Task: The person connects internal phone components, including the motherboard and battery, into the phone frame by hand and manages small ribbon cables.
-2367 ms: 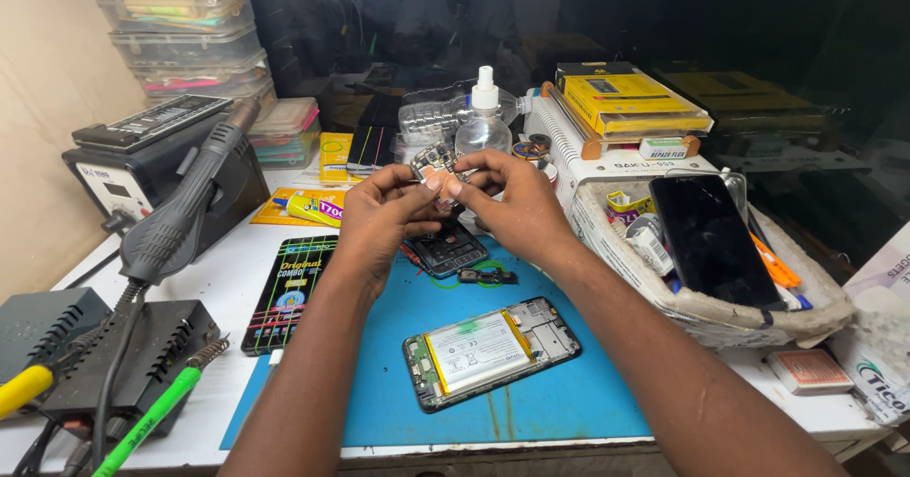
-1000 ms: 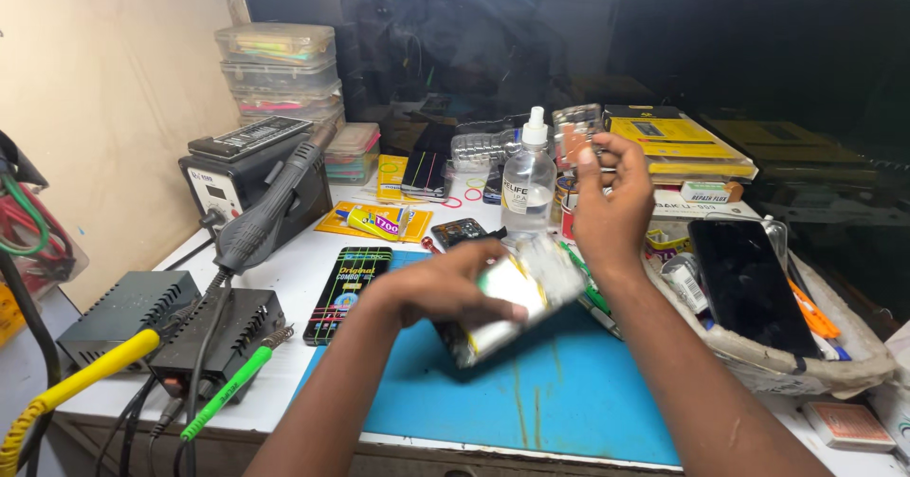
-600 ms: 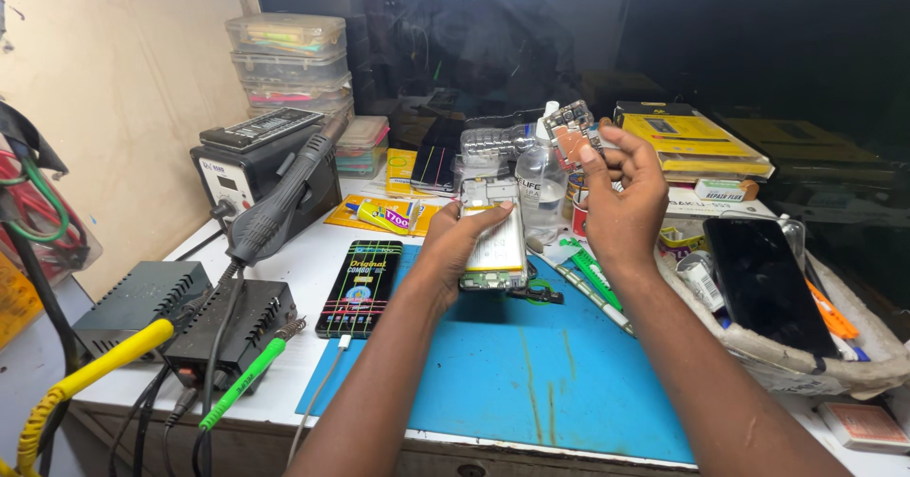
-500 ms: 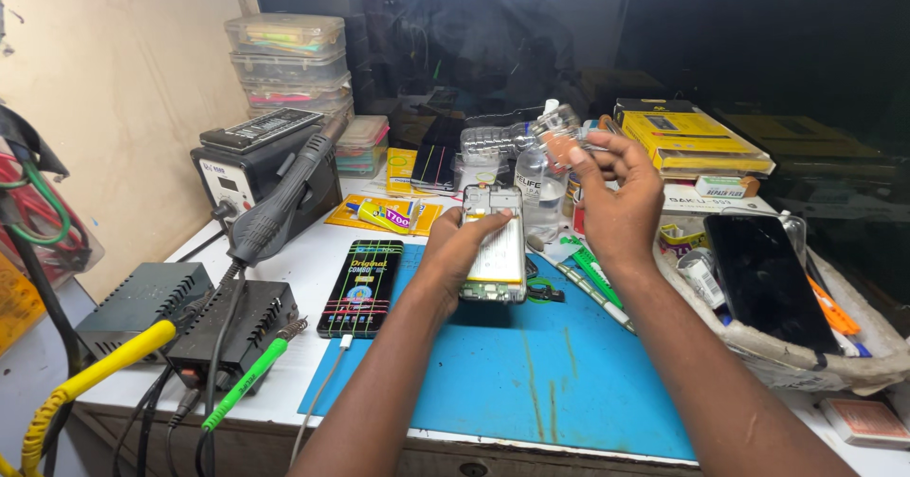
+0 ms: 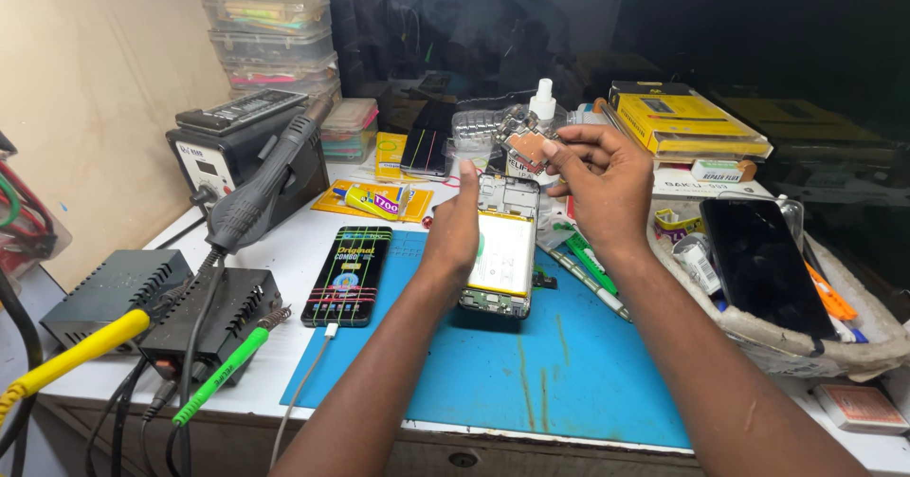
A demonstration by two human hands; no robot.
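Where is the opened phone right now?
In the head view, the opened phone is held up in the left hand, above the blue mat, just left of the right hand.

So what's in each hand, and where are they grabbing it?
The left hand holds the opened phone by its left edge. The right hand pinches a small part at its edge between fingertips.

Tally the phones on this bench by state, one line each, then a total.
Opened phone, back off, held in left hand: 1
Phone with lit striped screen: 1
Phone with dark screen, in the basket: 1
Total: 3
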